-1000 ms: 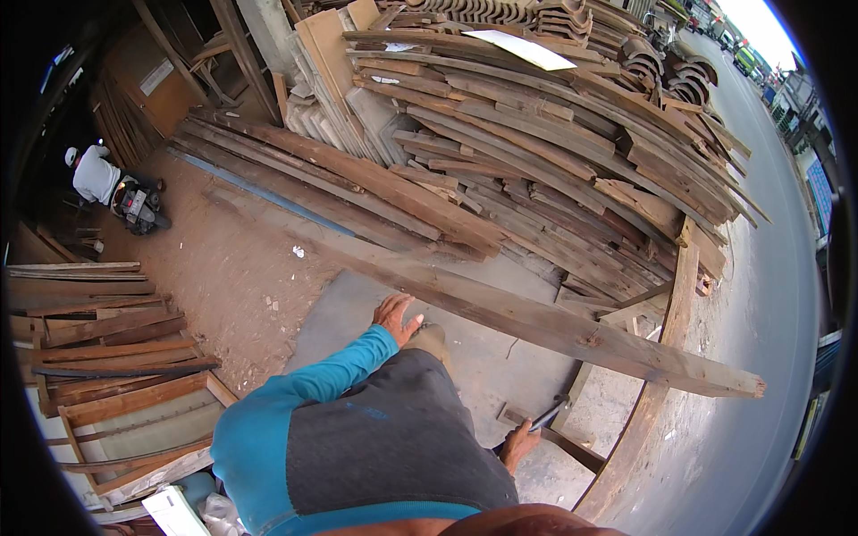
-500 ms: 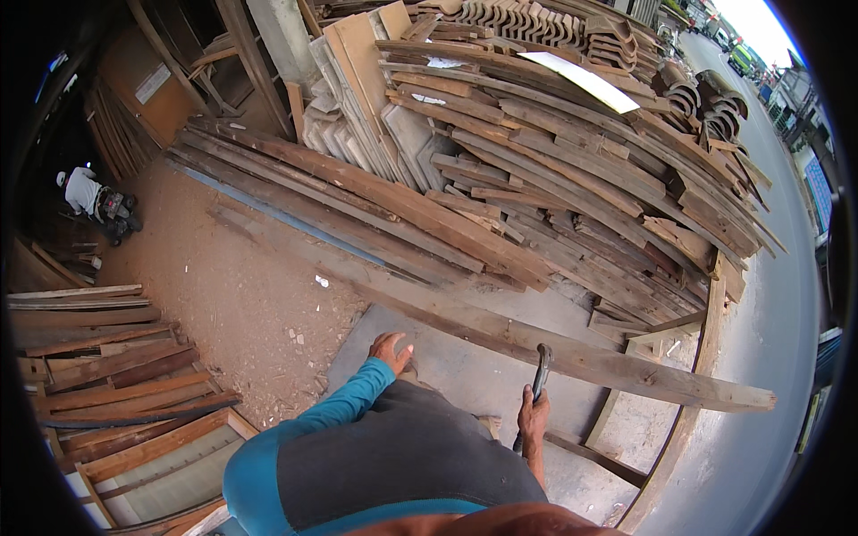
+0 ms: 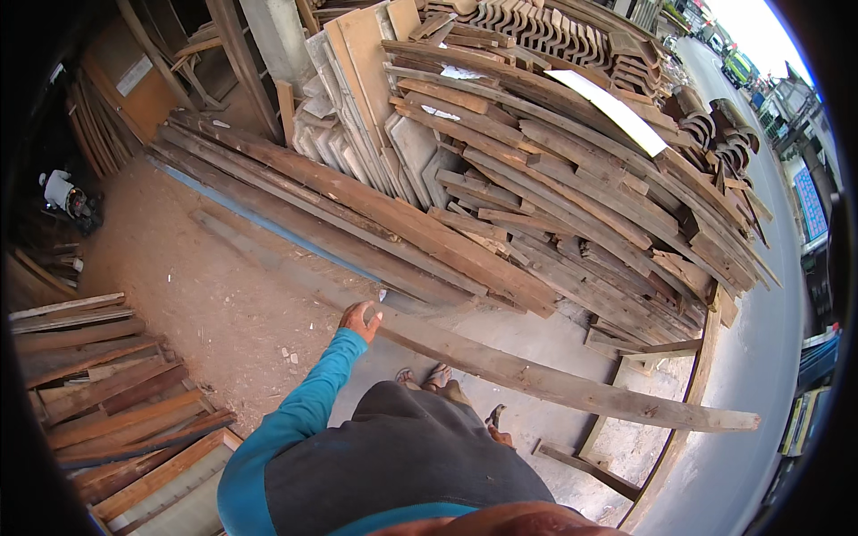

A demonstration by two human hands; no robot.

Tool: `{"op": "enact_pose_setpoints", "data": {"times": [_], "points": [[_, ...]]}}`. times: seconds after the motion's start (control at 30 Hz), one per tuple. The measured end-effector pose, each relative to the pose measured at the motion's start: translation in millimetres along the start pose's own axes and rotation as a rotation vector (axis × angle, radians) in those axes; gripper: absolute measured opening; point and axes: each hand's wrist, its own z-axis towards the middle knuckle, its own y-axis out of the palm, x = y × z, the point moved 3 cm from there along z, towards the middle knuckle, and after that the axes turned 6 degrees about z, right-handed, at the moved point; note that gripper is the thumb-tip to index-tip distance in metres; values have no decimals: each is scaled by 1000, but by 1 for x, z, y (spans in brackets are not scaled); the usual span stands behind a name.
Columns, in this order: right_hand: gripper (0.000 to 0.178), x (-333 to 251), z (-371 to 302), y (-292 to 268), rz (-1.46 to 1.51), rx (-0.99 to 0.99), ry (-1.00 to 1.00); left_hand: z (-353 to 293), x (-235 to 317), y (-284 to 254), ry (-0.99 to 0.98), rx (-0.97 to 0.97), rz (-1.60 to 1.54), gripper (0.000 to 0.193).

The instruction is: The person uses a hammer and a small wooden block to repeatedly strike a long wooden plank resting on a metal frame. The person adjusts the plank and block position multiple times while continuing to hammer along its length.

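While the left hand (image 3: 360, 318) is reaching the near end of the long plank (image 3: 572, 384) lying across the concrete floor | fingers curling loosely, gripping nothing | right hand (image 3: 500, 436) (mostly hidden) cannot tell | advice: be gripping the end squarely, lifting level.

sleeve (image 3: 304, 415): long, teal | shorts (image 3: 402, 464): dark grey | sandals (image 3: 436, 377): strapped, open-toed
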Motion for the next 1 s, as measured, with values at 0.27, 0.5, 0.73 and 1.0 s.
{"op": "enact_pose_setpoints", "data": {"times": [0.27,0.5,0.73,1.0], "points": [[51,-63,44,23,-47,-45,-79,75,37,-2,95,55,-4,46],[49,-152,65,55,54,-11,-130,228,79,-14,322,112,-61,44],[48,-221,68,112,124,90,-70,372,91,-4,540,104,-126,44],[46,-266,55,168,142,208,70,608,241,-30,905,321,-250,39]]}}
